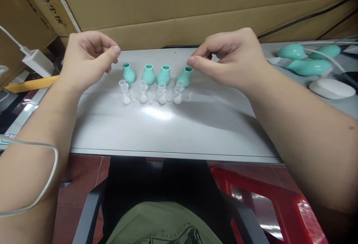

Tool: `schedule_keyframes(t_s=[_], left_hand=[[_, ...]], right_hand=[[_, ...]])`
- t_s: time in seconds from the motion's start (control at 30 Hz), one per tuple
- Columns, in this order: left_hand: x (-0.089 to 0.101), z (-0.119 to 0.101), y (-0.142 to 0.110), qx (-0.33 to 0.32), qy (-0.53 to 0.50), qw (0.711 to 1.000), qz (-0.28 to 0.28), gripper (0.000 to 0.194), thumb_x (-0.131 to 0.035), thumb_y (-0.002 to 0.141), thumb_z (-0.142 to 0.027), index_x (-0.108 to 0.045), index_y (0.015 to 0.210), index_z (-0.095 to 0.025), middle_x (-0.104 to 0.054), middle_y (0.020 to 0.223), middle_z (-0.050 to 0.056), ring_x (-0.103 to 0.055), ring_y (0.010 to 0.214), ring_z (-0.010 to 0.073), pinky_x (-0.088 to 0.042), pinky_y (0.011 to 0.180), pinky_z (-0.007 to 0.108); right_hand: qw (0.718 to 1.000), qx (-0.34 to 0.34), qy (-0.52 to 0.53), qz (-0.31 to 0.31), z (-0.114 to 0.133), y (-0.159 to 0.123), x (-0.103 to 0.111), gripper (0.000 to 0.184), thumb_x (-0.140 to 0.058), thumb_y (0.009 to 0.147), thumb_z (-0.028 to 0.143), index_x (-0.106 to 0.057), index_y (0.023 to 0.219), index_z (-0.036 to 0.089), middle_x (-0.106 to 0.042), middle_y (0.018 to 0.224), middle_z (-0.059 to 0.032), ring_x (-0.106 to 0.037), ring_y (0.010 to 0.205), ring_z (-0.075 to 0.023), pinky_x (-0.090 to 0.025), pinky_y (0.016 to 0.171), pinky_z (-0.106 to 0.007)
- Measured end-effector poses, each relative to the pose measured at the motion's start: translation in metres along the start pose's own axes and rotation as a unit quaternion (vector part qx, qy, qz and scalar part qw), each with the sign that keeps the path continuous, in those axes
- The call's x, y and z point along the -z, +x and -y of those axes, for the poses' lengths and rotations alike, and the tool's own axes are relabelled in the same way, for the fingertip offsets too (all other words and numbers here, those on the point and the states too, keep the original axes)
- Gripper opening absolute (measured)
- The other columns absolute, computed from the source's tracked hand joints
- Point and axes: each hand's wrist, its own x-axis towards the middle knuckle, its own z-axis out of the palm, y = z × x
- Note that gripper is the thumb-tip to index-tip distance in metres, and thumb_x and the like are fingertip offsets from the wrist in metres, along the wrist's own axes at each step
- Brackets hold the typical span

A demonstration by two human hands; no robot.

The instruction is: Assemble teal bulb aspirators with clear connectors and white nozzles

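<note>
My left hand is held over the left part of the table, fingers curled and thumb tip against the index finger, with nothing visible in it. Near its fingertips stands a teal squeeze bulb, the leftmost of a row of several with open necks. My right hand has thumb and fingertips together just above the rim of the rightmost teal bulb; I cannot tell whether they touch. Before the bulbs lie clear plastic cup-shaped pieces, white rounded pieces and tiny clear parts.
Cardboard walls the back of the grey table. At right lie more teal bulbs, a white mouse-shaped object and cables. A white charger is at left; a white cable crosses my left forearm. A red stool stands below.
</note>
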Motion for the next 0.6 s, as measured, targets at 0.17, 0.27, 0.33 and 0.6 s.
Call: schedule_keyframes(t_s=[0.17,0.27,0.33,0.6], left_hand=[[0.003,0.000,-0.001,0.020,0.039,0.999,0.020,0.058,-0.094,0.097,-0.084,-0.078,0.106,-0.029,-0.089,0.101,0.002,-0.084,0.110,0.0284,-0.063,0.091,0.047],[0.004,0.002,-0.001,0.023,0.045,0.998,0.030,0.057,-0.093,0.097,-0.084,-0.077,0.106,-0.030,-0.090,0.105,0.003,-0.086,0.114,0.0306,-0.063,0.092,0.048],[0.005,0.003,-0.001,0.013,0.041,0.998,0.040,0.055,-0.091,0.101,-0.083,-0.078,0.108,-0.030,-0.090,0.107,0.004,-0.087,0.118,0.0326,-0.062,0.093,0.050],[0.004,0.005,-0.001,-0.006,0.024,0.999,0.035,0.052,-0.098,0.105,-0.077,-0.084,0.107,-0.027,-0.089,0.100,0.001,-0.077,0.089,0.0212,-0.059,0.082,0.045]], right_hand=[[0.999,0.022,0.022,0.019,-0.002,-0.001,0.004,0.039,-0.085,0.097,0.005,-0.077,0.069,0.031,-0.076,0.075,-0.0023,-0.060,0.072,-0.0202,-0.050,0.075,-0.044],[0.995,0.057,0.048,0.062,-0.002,-0.004,0.009,0.031,-0.083,0.093,0.010,-0.081,0.073,0.033,-0.081,0.081,-0.0030,-0.064,0.074,-0.0215,-0.053,0.077,-0.045],[0.992,0.066,0.047,0.099,-0.002,-0.006,0.012,0.025,-0.084,0.092,0.014,-0.085,0.078,0.035,-0.085,0.089,-0.0040,-0.070,0.080,-0.0238,-0.057,0.084,-0.046],[0.974,0.111,-0.008,0.197,-0.001,-0.009,0.016,0.018,-0.083,0.098,0.023,-0.095,0.095,0.036,-0.086,0.098,-0.0089,-0.078,0.111,-0.0336,-0.060,0.106,-0.051]])
